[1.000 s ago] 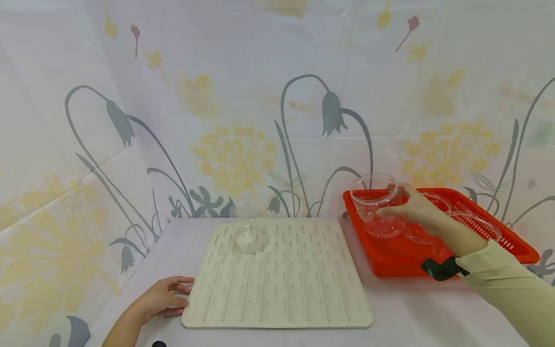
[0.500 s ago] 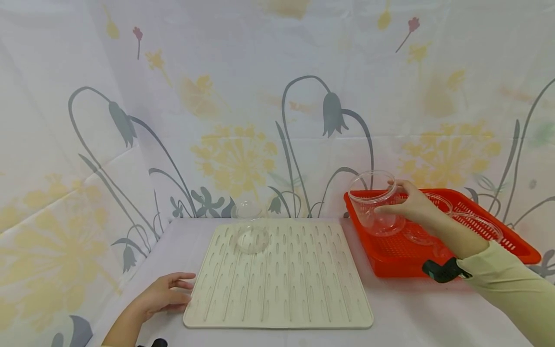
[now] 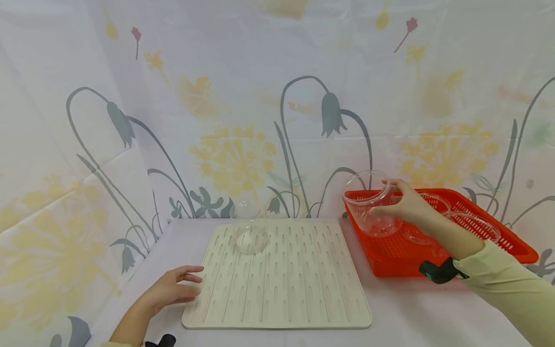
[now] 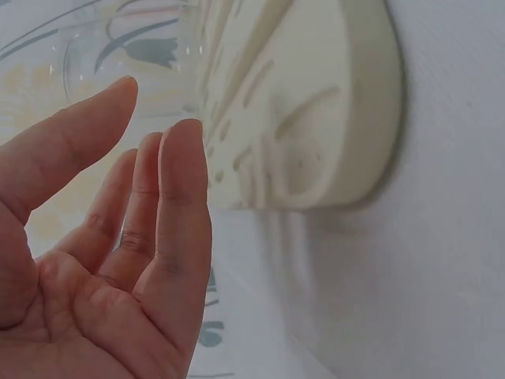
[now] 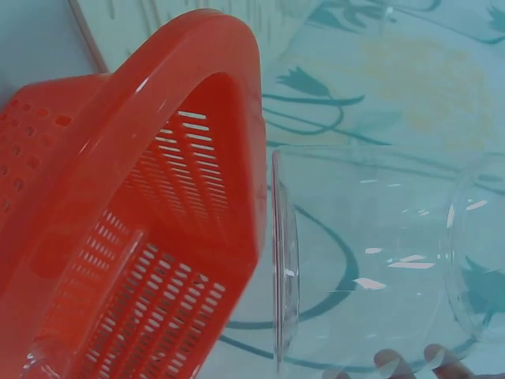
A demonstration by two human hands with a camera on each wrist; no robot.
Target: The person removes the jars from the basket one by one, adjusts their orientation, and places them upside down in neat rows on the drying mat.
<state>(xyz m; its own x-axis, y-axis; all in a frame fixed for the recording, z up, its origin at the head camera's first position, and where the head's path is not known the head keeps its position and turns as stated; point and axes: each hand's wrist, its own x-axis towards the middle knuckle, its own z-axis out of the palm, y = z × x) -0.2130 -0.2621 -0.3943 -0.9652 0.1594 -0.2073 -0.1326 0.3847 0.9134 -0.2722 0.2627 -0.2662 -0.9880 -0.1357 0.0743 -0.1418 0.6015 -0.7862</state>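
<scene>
My right hand (image 3: 401,205) grips a clear cup (image 3: 368,212) from its right side, thumb and fingers around the wall. The cup tilts to the left over the left part of a red slotted basket (image 3: 377,267). In the right wrist view the clear cup (image 5: 363,237) fills the right side, with only my fingertips (image 5: 442,362) showing along its lower wall. Beside the left edge of a cream ridged mat (image 3: 282,289), my left hand (image 3: 171,291) holds nothing. Its fingers are relaxed, and the fingertips overlap the mat's edge in the head view.
Another clear cup (image 3: 251,239) stands on the mat's back left part. More clear cups (image 3: 474,226) lie inside the basket, right of the held one. A flowered cloth (image 3: 243,159) hangs behind, and a white cloth (image 3: 407,313) covers the table.
My left hand has risen slightly and moved right, over the mat's edge. The held cup has shifted a little left and tilts more. The basket and the cup on the mat stay put.
</scene>
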